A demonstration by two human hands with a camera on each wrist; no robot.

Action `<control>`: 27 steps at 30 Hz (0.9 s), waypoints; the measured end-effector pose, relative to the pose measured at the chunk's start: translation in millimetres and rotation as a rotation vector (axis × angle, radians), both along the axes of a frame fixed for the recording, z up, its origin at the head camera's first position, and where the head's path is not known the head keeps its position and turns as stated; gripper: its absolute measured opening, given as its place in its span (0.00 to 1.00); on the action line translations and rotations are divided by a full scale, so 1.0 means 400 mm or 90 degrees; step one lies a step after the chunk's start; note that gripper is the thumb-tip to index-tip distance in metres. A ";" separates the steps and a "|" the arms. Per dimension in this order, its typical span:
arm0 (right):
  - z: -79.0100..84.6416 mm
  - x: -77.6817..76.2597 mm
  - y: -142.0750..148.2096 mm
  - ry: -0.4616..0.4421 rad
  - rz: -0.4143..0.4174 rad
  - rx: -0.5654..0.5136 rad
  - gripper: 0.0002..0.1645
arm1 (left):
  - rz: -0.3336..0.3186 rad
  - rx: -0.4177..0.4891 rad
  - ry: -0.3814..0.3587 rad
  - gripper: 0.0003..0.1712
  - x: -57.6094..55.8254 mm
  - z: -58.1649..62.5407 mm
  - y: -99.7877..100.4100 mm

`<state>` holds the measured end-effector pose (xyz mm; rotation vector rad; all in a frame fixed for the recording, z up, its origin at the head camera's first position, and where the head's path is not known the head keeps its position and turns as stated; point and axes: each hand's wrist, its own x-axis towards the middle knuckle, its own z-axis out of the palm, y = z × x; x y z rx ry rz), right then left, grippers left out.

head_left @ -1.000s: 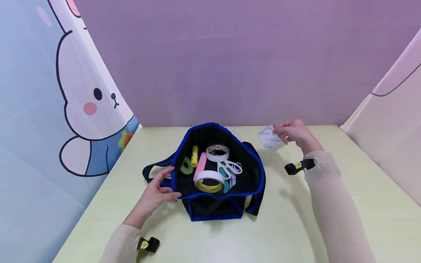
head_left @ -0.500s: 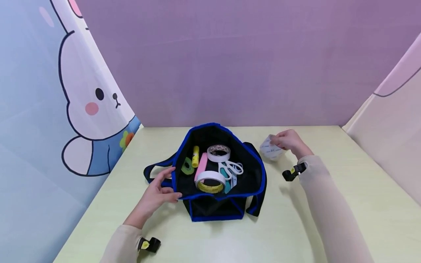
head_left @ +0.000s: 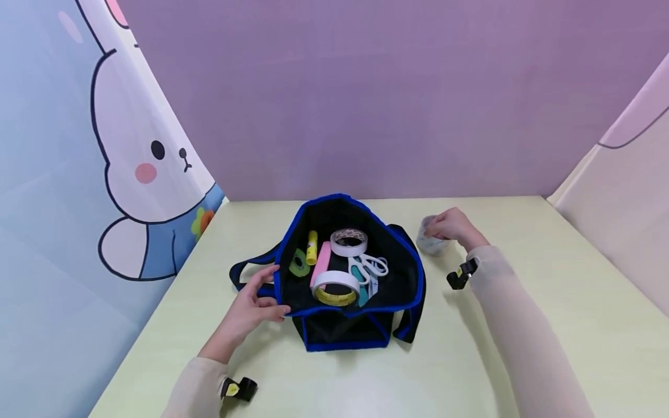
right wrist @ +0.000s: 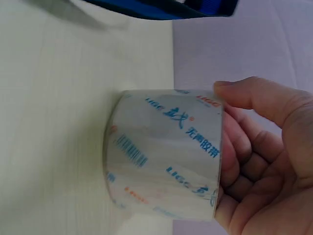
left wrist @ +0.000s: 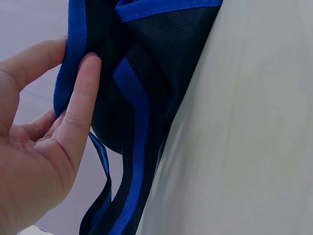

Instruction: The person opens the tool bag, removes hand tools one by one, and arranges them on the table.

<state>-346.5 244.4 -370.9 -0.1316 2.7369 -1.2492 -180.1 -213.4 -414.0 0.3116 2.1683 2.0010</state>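
Observation:
A black tool bag point(head_left: 347, 337) with blue edging gapes open on the table. My left hand point(head_left: 245, 310) pinches its rim at the near left corner; in the left wrist view the blue edging point(left wrist: 74, 44) runs between thumb and fingers. To the right of the bag, my right hand point(head_left: 453, 225) holds a wide roll of clear packing tape point(right wrist: 161, 152) by its upper edge, the thumb at the rim. Blue and orange print marks the roll, which stands on end close over the tabletop. In the head view the hand covers part of it.
Inside the bag lie a white tape roll point(head_left: 348, 249), a yellow-cored tape roll point(head_left: 337, 298), white-handled scissors point(head_left: 373, 266), a yellow glue stick point(head_left: 312, 248), a pink bar point(head_left: 322, 260) and a green tape dispenser point(head_left: 299, 264). Straps point(head_left: 410, 322) hang at both sides. A purple backdrop point(head_left: 387, 116) rises behind.
My right hand has come down and slightly left with the packing tape, which has turned from tilted to upright at the table. The left hand stays on the bag's rim.

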 end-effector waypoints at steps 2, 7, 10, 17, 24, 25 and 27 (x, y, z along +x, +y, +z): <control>-0.002 -0.003 -0.003 -0.002 0.003 0.022 0.11 | -0.002 0.002 0.000 0.50 0.001 -0.003 0.000; 0.000 -0.005 -0.001 -0.015 -0.003 0.016 0.16 | -0.002 0.004 0.005 0.49 -0.002 -0.006 0.000; -0.002 -0.004 0.000 -0.024 -0.004 0.002 0.18 | 0.000 0.003 0.005 0.49 -0.003 -0.006 -0.002; 0.003 0.003 -0.002 -0.034 -0.002 -0.029 0.22 | 0.001 -0.002 0.007 0.49 -0.004 -0.008 -0.003; 0.032 0.019 0.000 -0.014 -0.002 -0.075 0.24 | -0.001 0.001 0.007 0.50 -0.003 -0.007 -0.001; 0.037 0.020 -0.002 -0.011 -0.005 -0.082 0.25 | -0.001 0.001 0.006 0.50 -0.004 -0.007 -0.001; 0.050 0.023 -0.008 -0.005 -0.006 -0.095 0.25 | -0.001 0.001 0.006 0.50 -0.005 -0.008 -0.002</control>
